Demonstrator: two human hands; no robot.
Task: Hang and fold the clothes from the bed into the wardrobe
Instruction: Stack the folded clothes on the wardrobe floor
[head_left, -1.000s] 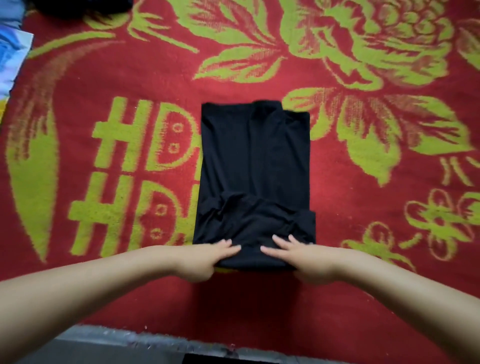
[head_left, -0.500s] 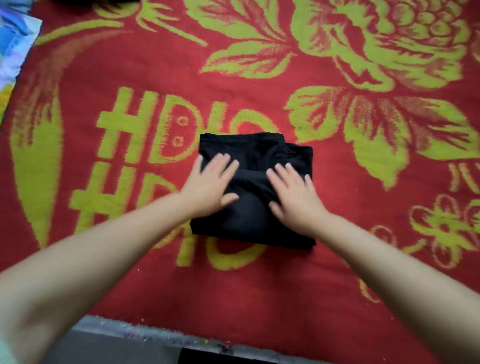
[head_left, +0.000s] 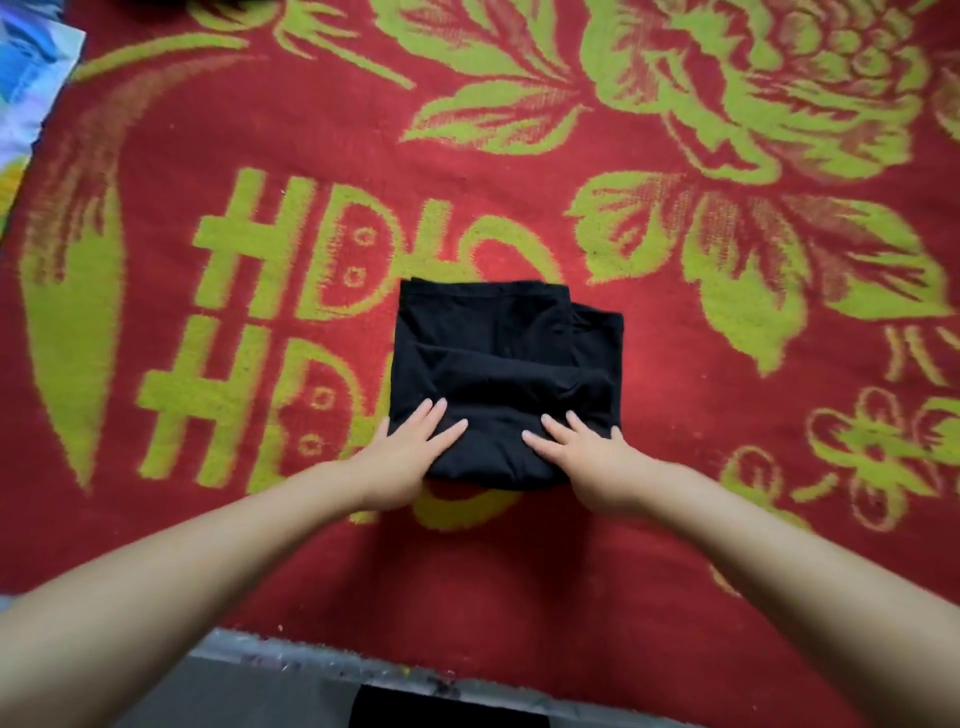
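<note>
A black garment (head_left: 506, 364), folded into a compact rectangle, lies on the red and green patterned blanket (head_left: 675, 467) that covers the bed. My left hand (head_left: 410, 452) rests flat on the garment's near left corner, fingers straight and spread. On the near right corner my right hand (head_left: 587, 452) lies the same way. Both palms overlap the near edge of the cloth, and neither hand curls round it. No wardrobe is in view.
The bed's grey edge (head_left: 311, 660) runs along the bottom, with a dark patch (head_left: 447, 709) below it. A blue and white cloth (head_left: 31, 78) lies at the top left corner. Another dark item (head_left: 208, 5) peeks in at the top edge.
The long black garment was folded in half away from me. My hands then pressed its middle and have now slid back to its near corners.
</note>
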